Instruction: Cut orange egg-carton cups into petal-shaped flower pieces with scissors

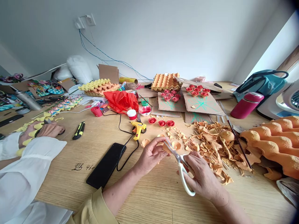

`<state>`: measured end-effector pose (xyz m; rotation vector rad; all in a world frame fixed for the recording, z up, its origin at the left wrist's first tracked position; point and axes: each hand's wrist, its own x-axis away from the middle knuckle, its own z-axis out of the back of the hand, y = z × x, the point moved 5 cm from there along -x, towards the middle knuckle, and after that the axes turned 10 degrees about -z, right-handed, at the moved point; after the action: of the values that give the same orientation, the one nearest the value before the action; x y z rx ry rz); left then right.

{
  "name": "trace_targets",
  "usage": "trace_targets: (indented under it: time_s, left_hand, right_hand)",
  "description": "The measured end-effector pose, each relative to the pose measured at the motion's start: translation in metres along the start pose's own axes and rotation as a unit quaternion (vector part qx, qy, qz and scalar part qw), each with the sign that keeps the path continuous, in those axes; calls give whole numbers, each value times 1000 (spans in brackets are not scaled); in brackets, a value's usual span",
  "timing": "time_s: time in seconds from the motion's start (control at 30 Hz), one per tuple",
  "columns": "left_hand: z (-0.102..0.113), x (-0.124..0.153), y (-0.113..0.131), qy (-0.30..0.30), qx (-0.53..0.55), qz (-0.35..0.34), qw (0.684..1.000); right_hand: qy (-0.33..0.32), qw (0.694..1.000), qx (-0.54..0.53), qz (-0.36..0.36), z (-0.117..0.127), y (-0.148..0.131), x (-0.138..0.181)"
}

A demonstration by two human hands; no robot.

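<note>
My right hand [202,175] is closed around the white handles of a pair of scissors [181,161]. Their blades point up and left, touching a small orange egg-carton piece [166,148]. That piece is pinched between the thumb and fingers of my left hand [150,155], which partly hide it. Just beyond it lie an orange carton cup [176,145] and another petal-edged cup [145,143]. Orange scraps [207,143] are heaped to the right of the scissors.
Left of my arm lies a black phone [106,165], with a yellow glue gun [139,129] and its cord beyond. Red paper roses [162,123] stand further back. An orange egg tray [275,140] is at right. A co-worker's hands [50,129] cut yellow carton at left.
</note>
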<state>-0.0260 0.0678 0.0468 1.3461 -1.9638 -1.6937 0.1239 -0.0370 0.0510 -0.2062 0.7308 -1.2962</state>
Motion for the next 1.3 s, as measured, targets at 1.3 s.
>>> trace_targets:
  time_s: [1.3]
  left_hand:
    - [0, -2, 2, 19, 32, 30, 999]
  right_hand:
    - [12, 1000, -5, -7, 1, -3, 0]
